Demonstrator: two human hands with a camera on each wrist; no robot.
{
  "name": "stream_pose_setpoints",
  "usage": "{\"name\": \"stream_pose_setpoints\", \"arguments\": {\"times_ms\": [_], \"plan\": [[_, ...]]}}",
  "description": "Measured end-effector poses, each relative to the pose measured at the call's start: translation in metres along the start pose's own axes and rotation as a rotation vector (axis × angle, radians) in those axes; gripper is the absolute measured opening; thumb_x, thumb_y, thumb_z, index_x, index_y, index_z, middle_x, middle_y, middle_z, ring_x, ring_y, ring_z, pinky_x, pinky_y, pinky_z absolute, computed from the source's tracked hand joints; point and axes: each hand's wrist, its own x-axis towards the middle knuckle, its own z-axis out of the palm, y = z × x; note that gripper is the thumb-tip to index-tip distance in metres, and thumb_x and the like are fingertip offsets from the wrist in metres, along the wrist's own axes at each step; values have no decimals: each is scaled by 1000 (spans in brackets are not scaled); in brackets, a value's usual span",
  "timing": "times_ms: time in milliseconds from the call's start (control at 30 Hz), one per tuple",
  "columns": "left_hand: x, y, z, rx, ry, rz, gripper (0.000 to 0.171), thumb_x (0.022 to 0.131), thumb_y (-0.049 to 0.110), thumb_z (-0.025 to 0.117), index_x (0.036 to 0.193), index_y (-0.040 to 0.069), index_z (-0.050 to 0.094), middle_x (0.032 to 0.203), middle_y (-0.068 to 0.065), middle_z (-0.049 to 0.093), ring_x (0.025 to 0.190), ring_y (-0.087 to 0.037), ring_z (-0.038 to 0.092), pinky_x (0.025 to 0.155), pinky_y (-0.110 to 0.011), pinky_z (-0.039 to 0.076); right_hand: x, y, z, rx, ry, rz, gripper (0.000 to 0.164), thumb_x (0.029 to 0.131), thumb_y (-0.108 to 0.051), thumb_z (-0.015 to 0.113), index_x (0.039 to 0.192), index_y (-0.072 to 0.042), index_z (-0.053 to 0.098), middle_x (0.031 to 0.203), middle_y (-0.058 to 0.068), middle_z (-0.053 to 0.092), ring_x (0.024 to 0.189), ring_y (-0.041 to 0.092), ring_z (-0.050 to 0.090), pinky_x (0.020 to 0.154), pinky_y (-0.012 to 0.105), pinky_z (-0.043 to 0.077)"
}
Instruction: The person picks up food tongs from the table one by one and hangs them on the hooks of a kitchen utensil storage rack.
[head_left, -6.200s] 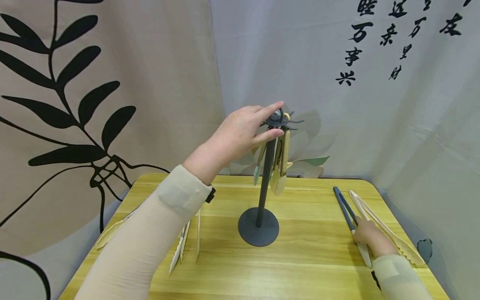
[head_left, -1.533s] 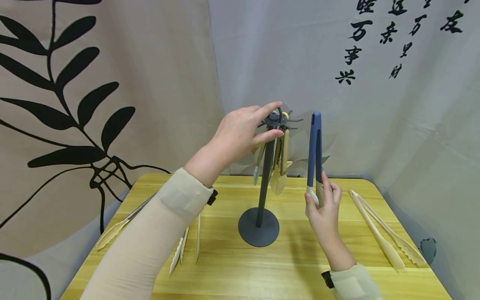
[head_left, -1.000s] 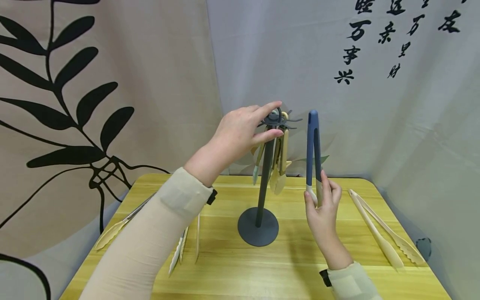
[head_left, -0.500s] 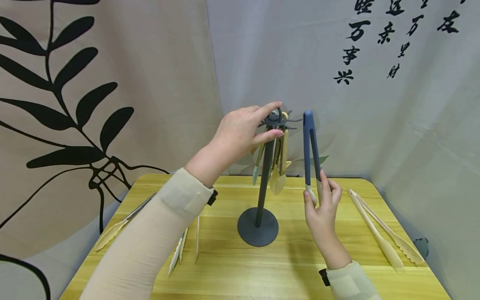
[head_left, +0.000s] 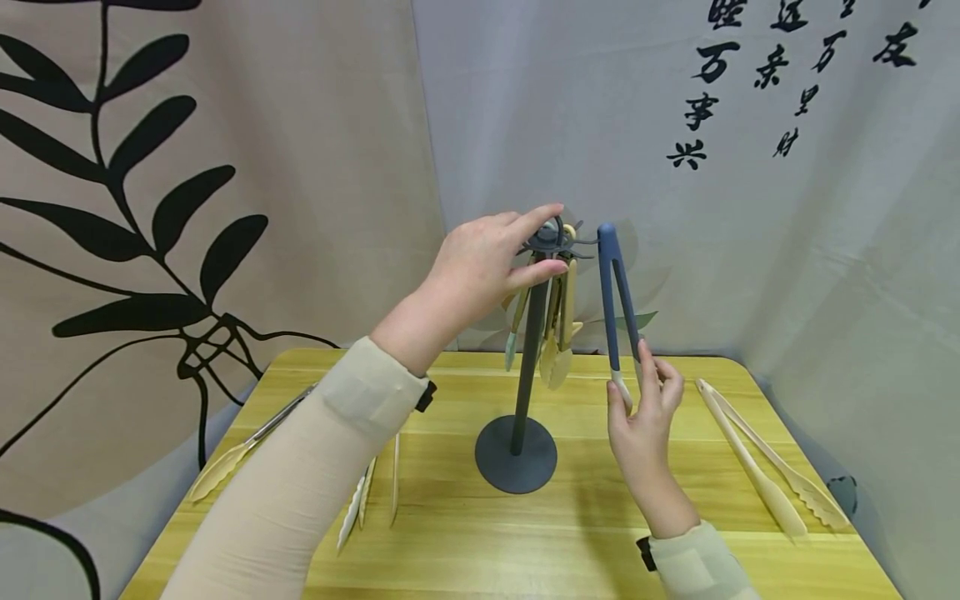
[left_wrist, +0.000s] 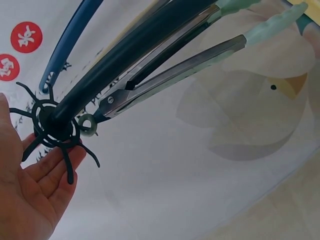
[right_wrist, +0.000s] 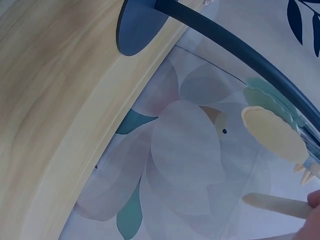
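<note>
A dark grey hook stand (head_left: pixel 528 358) stands upright on its round base. My left hand (head_left: pixel 480 258) holds its hooked crown, the thumb and index finger spread across the top in the head view. Several tongs hang from the hooks; metal tongs with pale green tips (left_wrist: pixel 190 65) show in the left wrist view. My right hand (head_left: pixel 648 433) pinches blue tongs (head_left: pixel 607 292) with pale ends, low down between thumb and fingers. They are raised hinge end up, tilted slightly left, the holed top right at a hook's tip. One pale tip (right_wrist: pixel 275 202) shows in the right wrist view.
Cream tongs (head_left: pixel 768 492) lie spread on the wooden table (head_left: pixel 480 550) at the right. At the left lie metal tongs with cream ends (head_left: pixel 225 467) and more tongs (head_left: pixel 352 508), partly hidden by my left sleeve. A patterned curtain hangs close behind the table.
My right hand has lifted the blue tongs from the table's right side and brought them upright beside the stand. Over the last second their top has moved left to the hook. My left hand stays put.
</note>
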Motion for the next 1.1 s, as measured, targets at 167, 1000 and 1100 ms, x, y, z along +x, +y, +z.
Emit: {"name": "stream_pose_setpoints", "arguments": {"times_ms": [167, 1000, 1100], "plan": [[1, 1, 0, 13, -6, -4, 67, 88, 58, 53, 145, 27, 38, 116, -1, 66, 99, -18, 64, 84, -34, 53, 0, 1, 2, -16, 10, -3, 68, 80, 14, 64, 141, -3, 42, 120, 28, 34, 109, 17, 27, 90, 20, 24], [2, 1, 2, 23, 1, -14, 68, 87, 61, 50, 145, 28, 38, 115, -1, 66, 95, -18, 64, 79, -34, 53, -5, 3, 6, -98, -22, -66, 68, 80, 12, 65, 142, -4, 41, 122, 28, 35, 110, 37, 33, 83, 29, 26], [2, 2, 1, 31, -3, -14, 68, 88, 62, 48, 145, 28, 38, 116, -1, 66, 96, -17, 64, 79, -33, 53, -6, 3, 7, -87, -28, -59, 69, 79, 11, 66, 142, -4, 41, 122, 27, 35, 110, 36, 33, 83, 29, 26]]}}
